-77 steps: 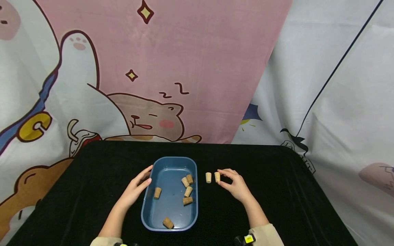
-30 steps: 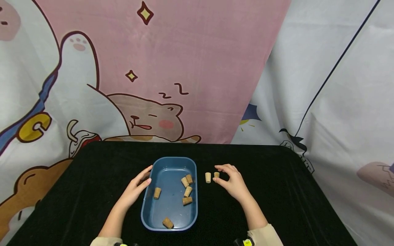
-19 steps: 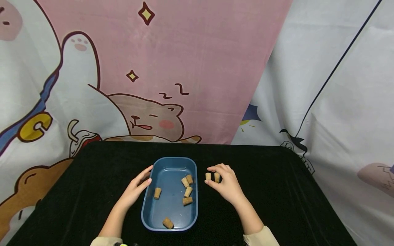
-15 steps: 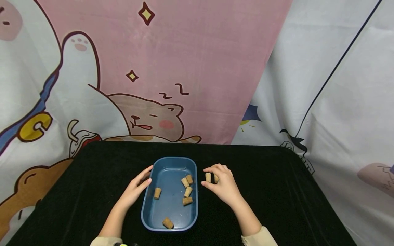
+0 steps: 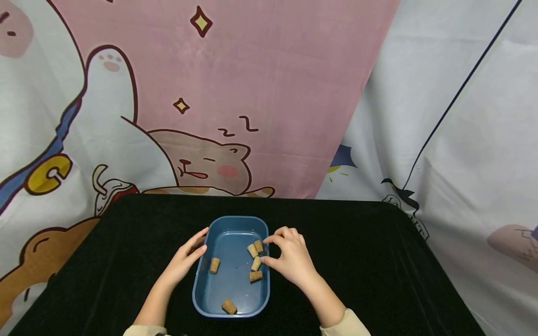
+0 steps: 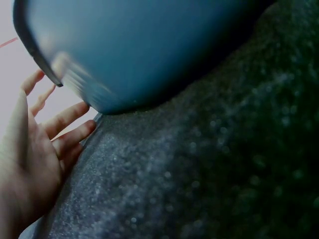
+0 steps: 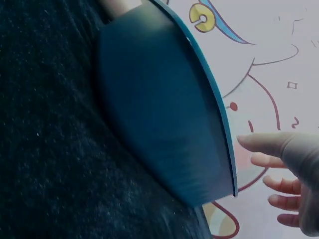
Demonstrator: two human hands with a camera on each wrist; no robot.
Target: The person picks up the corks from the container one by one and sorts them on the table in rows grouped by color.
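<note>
A blue plastic tray (image 5: 197,298) lies on the black cloth, with several tapered corks in it. My left hand (image 5: 181,262) rests against its left rim, fingers fairly straight; the left wrist view shows the fingertips at the outer wall. Over the right rim reaches my right hand (image 5: 291,259), thumb and index apart with nothing between them. The tip of its thumb is right by a pale cork (image 5: 256,263); the index tip is near a darker cork (image 5: 258,246). The spot where two corks stood on the cloth is hidden behind this hand.
Inside the tray a lone cork (image 5: 215,265) is at the left, another cork (image 5: 229,306) near the front wall, and a brown cork (image 5: 255,276) at the right. Black cloth (image 5: 378,266) covers the table; a printed curtain (image 5: 294,93) hangs behind.
My right hand has moved left, from the two corks standing on the cloth to over the tray's right rim, fingers spread. The left hand and the corks in the tray have stayed put.
</note>
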